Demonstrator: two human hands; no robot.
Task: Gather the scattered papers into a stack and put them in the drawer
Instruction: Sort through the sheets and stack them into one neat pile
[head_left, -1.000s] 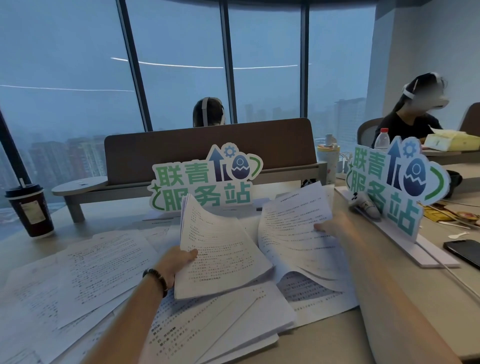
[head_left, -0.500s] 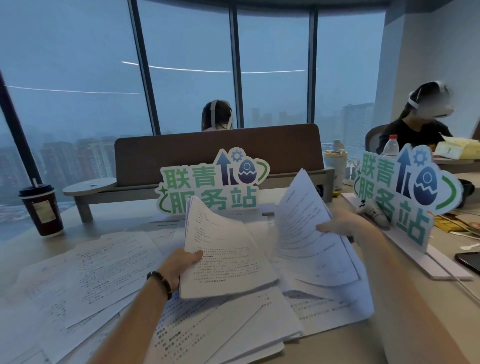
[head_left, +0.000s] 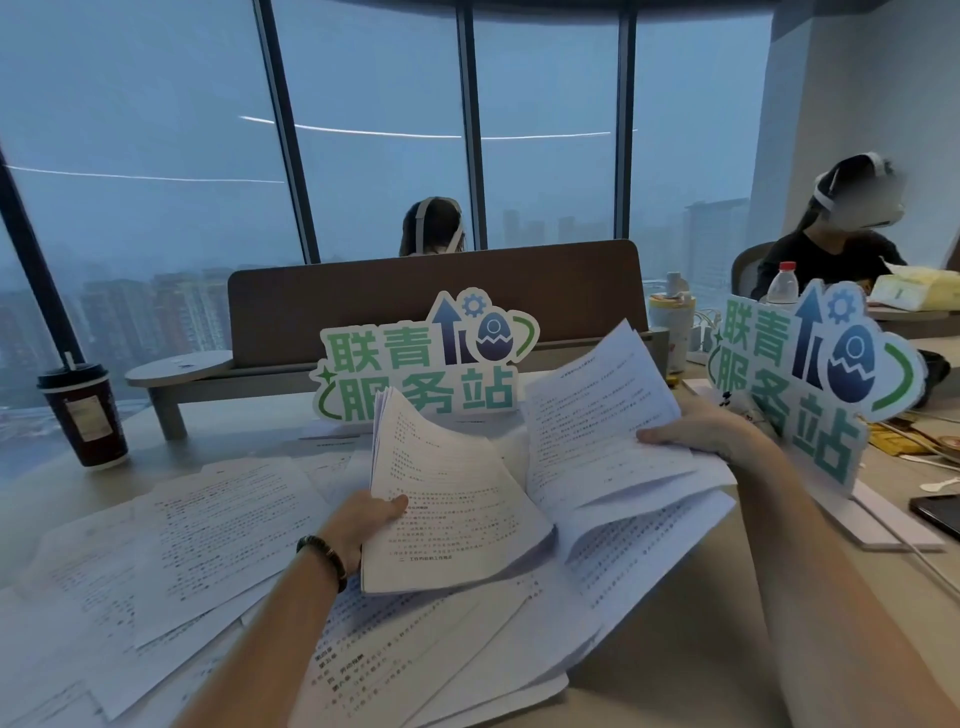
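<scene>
office | high-rise windows (head_left: 374, 156) | shared desks (head_left: 249, 415) | divider (head_left: 436, 291)

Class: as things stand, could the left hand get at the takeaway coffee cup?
Probably not yet: the left hand grips a paper stack, and the coffee cup stands apart at the table's far left.

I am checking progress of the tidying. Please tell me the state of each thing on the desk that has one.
left hand: grips a thick stack of papers, lifted.
right hand: holds a few sheets, raised.
loose papers: scattered flat on the desk, ungathered.
coffee cup: upright, lid on.
water bottle: upright, capped.
phone: lying flat, screen dark.
</scene>
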